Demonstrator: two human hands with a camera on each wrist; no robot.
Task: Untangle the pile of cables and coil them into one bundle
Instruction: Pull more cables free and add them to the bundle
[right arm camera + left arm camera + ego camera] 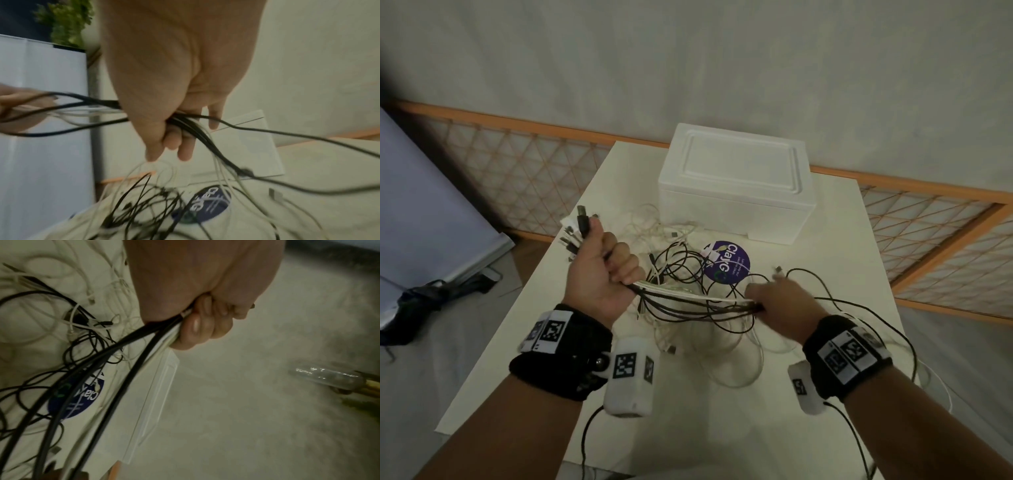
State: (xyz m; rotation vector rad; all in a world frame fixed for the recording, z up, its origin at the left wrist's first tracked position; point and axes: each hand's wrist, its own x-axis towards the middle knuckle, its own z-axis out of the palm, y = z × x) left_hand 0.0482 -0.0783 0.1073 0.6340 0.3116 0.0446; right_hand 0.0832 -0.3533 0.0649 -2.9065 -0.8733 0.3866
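Your left hand [599, 274] is clenched around a bunch of black and white cables [688, 301], their plugs [577, 229] sticking up past your thumb. Your right hand [780, 305] grasps the same strands further along, held above the white table [842, 240]. The loose tangle lies below, over a purple round sticker [727, 262], near a white foam box [736, 181].

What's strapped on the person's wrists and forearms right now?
Both forearms are bare, no sleeves. Each wrist wears a black band carrying white square tags with black coded markings. A white camera pod, also tagged, hangs beside each band, trailing a thin black lead.
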